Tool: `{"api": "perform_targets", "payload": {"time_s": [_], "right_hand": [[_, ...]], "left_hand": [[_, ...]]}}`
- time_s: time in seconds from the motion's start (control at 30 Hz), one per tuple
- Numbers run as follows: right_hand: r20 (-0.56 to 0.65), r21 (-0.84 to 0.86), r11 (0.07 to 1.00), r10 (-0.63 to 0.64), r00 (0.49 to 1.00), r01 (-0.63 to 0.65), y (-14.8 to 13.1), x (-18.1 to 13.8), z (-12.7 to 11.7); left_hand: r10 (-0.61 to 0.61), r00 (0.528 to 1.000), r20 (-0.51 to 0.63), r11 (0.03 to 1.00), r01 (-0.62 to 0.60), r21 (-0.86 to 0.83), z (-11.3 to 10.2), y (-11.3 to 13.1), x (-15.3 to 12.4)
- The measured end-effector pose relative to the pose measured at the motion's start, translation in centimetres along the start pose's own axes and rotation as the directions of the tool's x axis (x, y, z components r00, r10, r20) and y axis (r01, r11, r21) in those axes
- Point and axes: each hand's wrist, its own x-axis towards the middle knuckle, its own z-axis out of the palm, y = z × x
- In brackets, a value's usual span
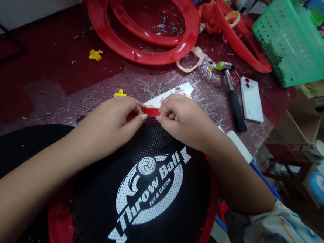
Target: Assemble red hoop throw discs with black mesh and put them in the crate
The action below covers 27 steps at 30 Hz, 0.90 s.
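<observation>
Pinched at the far edge

Holding the red rim (151,112) at two places: left hand (110,121) with thumb and forefinger closed on it from the left, right hand (186,121) likewise from the right (undersides of the grip hidden). Only a short stretch between fingertips, running left to right. Touched by both, so neither nearer. Set at the far edge of the black mesh (97,190), curving back toward near left and near right; apparently round, with no clear long axis. On the mesh, white lettering (150,190) slanting from near left to far right. Just beyond the fingertips, a printed strip (167,94)
</observation>
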Motion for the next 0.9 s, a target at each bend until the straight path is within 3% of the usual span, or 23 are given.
{"api": "perform_targets", "payload": {"time_s": [0.4, 0.53, 0.73, 0.9], "right_hand": [[-0.018, -0.093, 0.996, 0.005, 1.0, -0.007, -0.1, 0.0, 0.6], [0.031, -0.102, 0.995, -0.013, 0.999, 0.016, -0.2, 0.0, 0.5], [0.077, -0.043, 0.997, -0.058, 0.995, 0.061, 0.0, -0.4, -1.6], [0.197, -0.134, 0.991, 0.028, 0.98, -0.002, 0.2, -1.1, -2.9]], "left_hand": [[-0.07, 0.998, -0.002, 0.994, 0.07, 0.08, -0.1, 0.4, 0.3], [-0.05, 0.999, -0.001, 0.999, 0.05, 0.019, 0.0, 0.1, 0.4], [-0.031, 1.0, 0.004, 1.0, 0.031, 0.001, 0.0, -0.3, 0.3], [0.047, 0.999, 0.017, 0.996, -0.049, 0.079, -0.4, -0.6, -0.3]]}}
